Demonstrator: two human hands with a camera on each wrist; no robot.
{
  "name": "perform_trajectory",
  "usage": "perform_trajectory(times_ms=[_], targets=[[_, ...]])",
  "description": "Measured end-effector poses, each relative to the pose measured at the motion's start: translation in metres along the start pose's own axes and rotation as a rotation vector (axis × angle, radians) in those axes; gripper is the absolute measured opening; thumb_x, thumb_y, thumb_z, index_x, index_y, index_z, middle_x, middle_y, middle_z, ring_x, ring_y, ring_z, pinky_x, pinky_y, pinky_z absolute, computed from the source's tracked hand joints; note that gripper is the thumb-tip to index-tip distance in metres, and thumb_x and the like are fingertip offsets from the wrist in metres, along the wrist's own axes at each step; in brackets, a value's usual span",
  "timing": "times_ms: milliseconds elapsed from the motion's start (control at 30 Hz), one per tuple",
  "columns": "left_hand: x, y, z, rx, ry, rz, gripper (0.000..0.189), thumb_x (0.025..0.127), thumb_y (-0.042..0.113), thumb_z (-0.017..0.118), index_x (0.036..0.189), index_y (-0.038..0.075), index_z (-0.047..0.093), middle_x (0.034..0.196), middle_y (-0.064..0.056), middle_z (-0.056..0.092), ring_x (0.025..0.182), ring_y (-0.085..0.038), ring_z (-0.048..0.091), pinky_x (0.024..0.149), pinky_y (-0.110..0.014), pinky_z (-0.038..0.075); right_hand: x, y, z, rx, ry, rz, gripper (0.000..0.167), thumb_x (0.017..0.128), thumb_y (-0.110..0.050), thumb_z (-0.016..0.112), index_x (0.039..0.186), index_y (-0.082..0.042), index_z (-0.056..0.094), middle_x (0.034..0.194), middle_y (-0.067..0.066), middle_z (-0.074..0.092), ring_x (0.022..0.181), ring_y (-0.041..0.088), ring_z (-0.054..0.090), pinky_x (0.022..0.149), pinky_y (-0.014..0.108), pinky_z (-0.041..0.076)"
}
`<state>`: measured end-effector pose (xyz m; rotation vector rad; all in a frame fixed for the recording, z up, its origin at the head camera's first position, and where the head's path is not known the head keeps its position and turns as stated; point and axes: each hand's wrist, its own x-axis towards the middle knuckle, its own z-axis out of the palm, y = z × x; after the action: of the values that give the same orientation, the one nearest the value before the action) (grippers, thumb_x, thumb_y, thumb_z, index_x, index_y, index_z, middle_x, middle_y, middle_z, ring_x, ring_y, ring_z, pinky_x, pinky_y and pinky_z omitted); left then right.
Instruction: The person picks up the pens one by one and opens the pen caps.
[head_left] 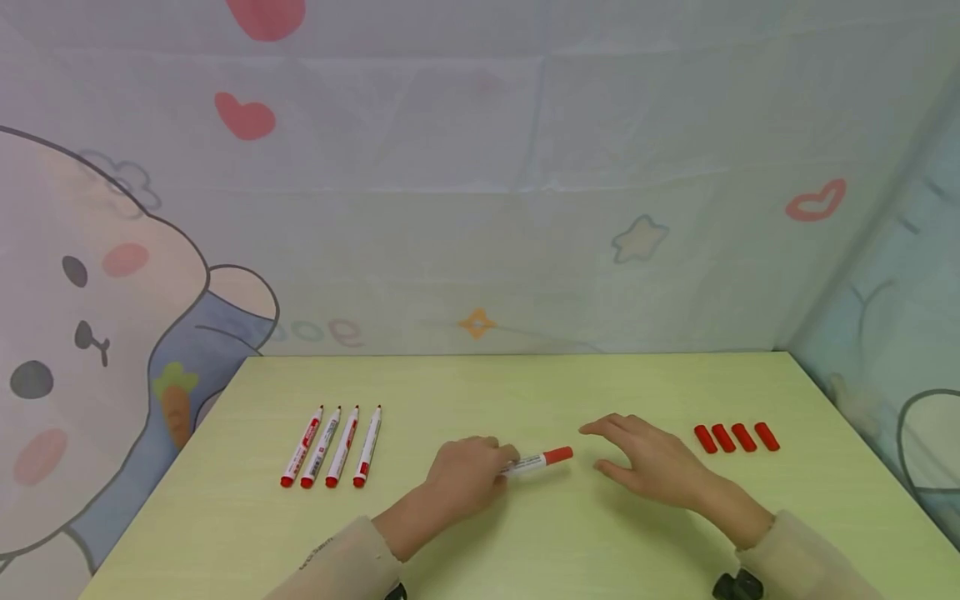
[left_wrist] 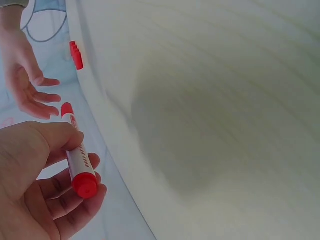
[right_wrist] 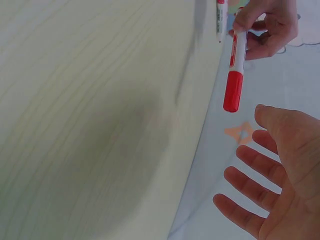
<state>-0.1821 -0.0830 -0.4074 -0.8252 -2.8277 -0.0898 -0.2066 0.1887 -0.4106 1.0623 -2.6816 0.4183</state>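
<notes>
My left hand (head_left: 468,473) pinches a capped marker (head_left: 534,462) between thumb and fingers above the middle of the table. The marker has a white barrel and a red cap that points right, toward my other hand; its red end plug (left_wrist: 85,185) shows in the left wrist view. To the right, my right hand (head_left: 660,462) hovers with fingers spread and nothing in them, a short gap from the cap. In the right wrist view, its fingers (right_wrist: 252,187) are apart from the marker's red cap (right_wrist: 233,91).
Several uncapped red-and-white markers (head_left: 335,447) lie in a row on the left of the pale yellow table (head_left: 570,554), tips away from me. Several loose red caps (head_left: 743,437) lie in a row at right. A printed cloth backdrop (head_left: 480,208) rises behind the table.
</notes>
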Motion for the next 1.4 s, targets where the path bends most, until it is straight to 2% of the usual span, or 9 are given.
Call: perform_trajectory(times_ms=[333,600,733,1000,1200,1400], targets=[[-0.006,-0.009,0.0,-0.014,0.102,0.069,0.021,0.076,0.014,0.07,0.095,0.023,0.069,0.069,0.008,0.058,0.054,-0.005,0.046,0.038,-0.016,0.024,0.008,-0.017,0.004,0.031,-0.013,-0.017,0.04,0.082,-0.028,0.067,0.12,-0.02,0.056,0.114,-0.006,0.058,0.098,0.014,0.057,0.064,0.026,0.049],[-0.009,-0.013,-0.012,0.033,0.178,0.136,0.02,0.074,0.014,0.071,0.093,0.023,0.069,0.069,0.008,0.059,0.055,-0.006,0.05,0.039,-0.015,0.022,0.015,-0.024,0.009,0.015,-0.006,-0.043,0.04,0.083,-0.031,0.067,0.12,-0.019,0.057,0.112,-0.006,0.059,0.099,0.013,0.057,0.07,0.03,0.051],[-0.01,-0.014,-0.018,0.058,0.203,0.162,0.02,0.074,0.017,0.072,0.093,0.024,0.069,0.071,0.008,0.06,0.057,-0.006,0.052,0.039,-0.014,0.024,0.018,-0.029,0.009,0.008,-0.002,-0.054,0.039,0.083,-0.032,0.067,0.118,-0.019,0.058,0.108,-0.007,0.059,0.095,0.012,0.057,0.069,0.028,0.05],[-0.01,-0.016,-0.026,0.045,0.21,0.17,0.021,0.075,0.019,0.073,0.095,0.024,0.068,0.073,0.008,0.059,0.059,-0.006,0.052,0.04,-0.014,0.027,0.026,-0.036,0.009,0.018,-0.026,-0.042,0.034,0.082,-0.032,0.068,0.113,-0.021,0.06,0.095,-0.01,0.059,0.079,0.005,0.051,0.063,0.022,0.045],[-0.01,-0.018,-0.029,0.029,0.218,0.168,0.02,0.075,0.019,0.073,0.094,0.025,0.069,0.072,0.009,0.058,0.057,-0.005,0.049,0.04,-0.014,0.025,0.029,-0.038,0.011,0.028,0.008,-0.06,0.031,0.082,-0.03,0.068,0.11,-0.021,0.06,0.09,-0.012,0.058,0.074,0.003,0.048,0.06,0.02,0.043],[-0.01,-0.019,-0.03,-0.009,0.203,0.156,0.019,0.076,0.021,0.072,0.094,0.025,0.07,0.072,0.01,0.058,0.059,-0.004,0.05,0.041,-0.015,0.029,0.033,-0.042,0.012,0.034,0.029,-0.08,0.026,0.082,-0.028,0.068,0.105,-0.021,0.06,0.083,-0.014,0.056,0.072,0.001,0.047,0.059,0.017,0.041]])
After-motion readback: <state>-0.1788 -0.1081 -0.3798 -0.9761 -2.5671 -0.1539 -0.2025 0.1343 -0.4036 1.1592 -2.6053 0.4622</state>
